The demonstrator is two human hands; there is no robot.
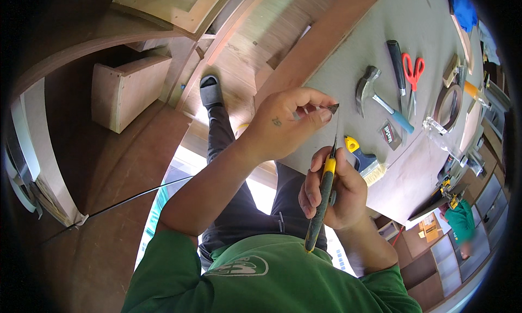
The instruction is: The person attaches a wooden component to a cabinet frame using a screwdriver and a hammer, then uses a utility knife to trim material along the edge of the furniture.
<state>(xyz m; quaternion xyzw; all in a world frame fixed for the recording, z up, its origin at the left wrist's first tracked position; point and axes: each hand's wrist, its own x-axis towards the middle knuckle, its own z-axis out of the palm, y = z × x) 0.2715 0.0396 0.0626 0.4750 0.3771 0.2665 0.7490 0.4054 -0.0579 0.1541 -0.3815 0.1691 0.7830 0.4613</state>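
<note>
My left hand [280, 120] pinches a small dark pointed piece [334, 107], which looks like a knife blade, between thumb and fingers. Below it, my right hand [348, 196] is wrapped round a utility knife [322, 204] with a yellow and dark handle. The knife stands nearly upright, its thin dark tip pointing up toward the piece in my left hand, with a gap between them. Both hands are in front of my body, over the near edge of the grey worktable [331, 85]. A paintbrush [365, 160] with pale bristles lies just beyond my right hand.
On the table lie a claw hammer [370, 90], red-handled scissors [413, 71], a black-handled tool [396, 63], a small dark packet [390, 135] and a tape roll [447, 107]. A wooden box [130, 90] stands at left. Another person in green [462, 220] is at far right.
</note>
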